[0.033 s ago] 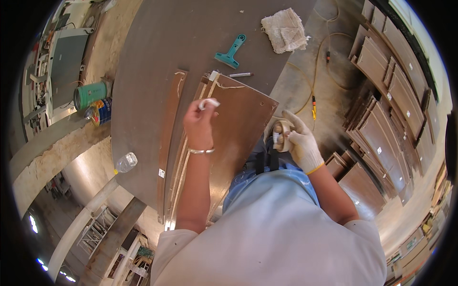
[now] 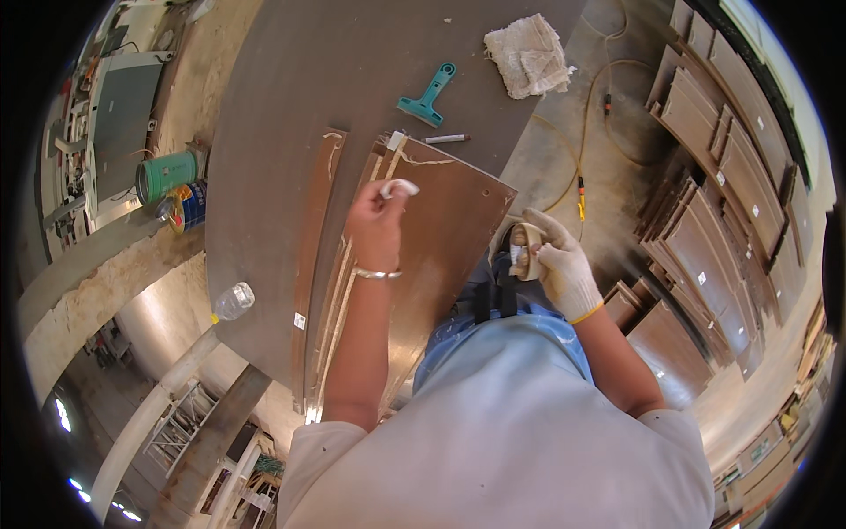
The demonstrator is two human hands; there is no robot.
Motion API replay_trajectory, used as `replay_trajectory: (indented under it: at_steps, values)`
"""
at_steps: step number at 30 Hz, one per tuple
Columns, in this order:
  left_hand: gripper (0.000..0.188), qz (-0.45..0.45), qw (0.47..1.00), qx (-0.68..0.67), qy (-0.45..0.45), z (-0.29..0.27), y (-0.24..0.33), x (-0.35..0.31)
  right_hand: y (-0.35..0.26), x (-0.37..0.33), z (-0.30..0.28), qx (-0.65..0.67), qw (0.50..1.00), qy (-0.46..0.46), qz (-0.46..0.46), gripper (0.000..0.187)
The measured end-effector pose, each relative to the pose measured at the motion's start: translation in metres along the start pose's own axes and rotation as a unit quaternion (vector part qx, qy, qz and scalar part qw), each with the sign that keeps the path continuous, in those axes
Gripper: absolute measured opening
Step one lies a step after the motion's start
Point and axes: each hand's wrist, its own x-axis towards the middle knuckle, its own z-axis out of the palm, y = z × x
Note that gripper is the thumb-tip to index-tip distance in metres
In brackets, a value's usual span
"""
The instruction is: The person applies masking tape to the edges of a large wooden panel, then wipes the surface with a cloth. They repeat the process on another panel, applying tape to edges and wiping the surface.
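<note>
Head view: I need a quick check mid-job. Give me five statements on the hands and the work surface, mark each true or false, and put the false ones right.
1. The right hand wears an off-white glove. True.
2. The left hand is gloved and empty. False: it is bare and pinches a small white piece.
3. The teal scraper lies to the left of the folded cloth. True.
4. The clear bottle is at the right edge of the work surface. False: it is at the left edge.
5. The marker lies just beyond the far edge of the brown panel. True.
</note>
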Motion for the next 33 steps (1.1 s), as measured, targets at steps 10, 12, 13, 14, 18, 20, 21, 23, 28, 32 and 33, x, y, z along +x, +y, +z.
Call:
replay_trajectory:
  at_steps: [10,12,13,14,18,20,21,23,28,32,33]
  values:
    - [0.018,0.284,0.920,0.246,0.115,0.062,-0.073,0.079,-0.011,0.021,0.000,-0.169,0.982,0.021,-0.080,0.055]
    - [0.020,0.306,0.915,0.235,0.115,0.062,-0.077,0.089,-0.013,0.022,0.001,-0.176,0.980,0.047,-0.074,0.055]
    - [0.021,0.319,0.912,0.232,0.115,0.061,-0.078,0.092,-0.013,0.022,0.001,-0.172,0.981,0.048,-0.078,0.055]
    - [0.020,0.333,0.905,0.241,0.108,0.059,-0.079,0.095,-0.013,0.022,0.000,-0.178,0.979,0.066,-0.070,0.055]
    - [0.021,0.352,0.897,0.256,0.076,0.053,-0.082,0.100,-0.011,0.024,-0.005,-0.190,0.977,0.080,-0.058,0.054]
    - [0.024,0.354,0.898,0.255,0.061,0.052,-0.082,0.101,-0.010,0.025,-0.007,-0.196,0.976,0.082,-0.055,0.053]
    - [0.026,0.357,0.897,0.256,0.052,0.052,-0.082,0.101,-0.010,0.025,-0.007,-0.196,0.976,0.082,-0.055,0.053]
    - [0.029,0.359,0.897,0.253,0.044,0.053,-0.082,0.102,-0.010,0.027,-0.007,-0.196,0.976,0.081,-0.055,0.053]
    - [0.027,0.353,0.906,0.228,0.045,0.056,-0.081,0.103,-0.014,0.033,-0.006,-0.226,0.970,0.062,-0.057,0.048]
    - [0.033,0.353,0.905,0.235,0.042,0.054,-0.080,0.099,-0.022,0.046,0.001,-0.304,0.945,0.065,-0.098,0.043]
    - [0.033,0.360,0.904,0.227,0.041,0.054,-0.080,0.098,-0.024,0.051,0.006,-0.360,0.921,0.064,-0.132,0.042]
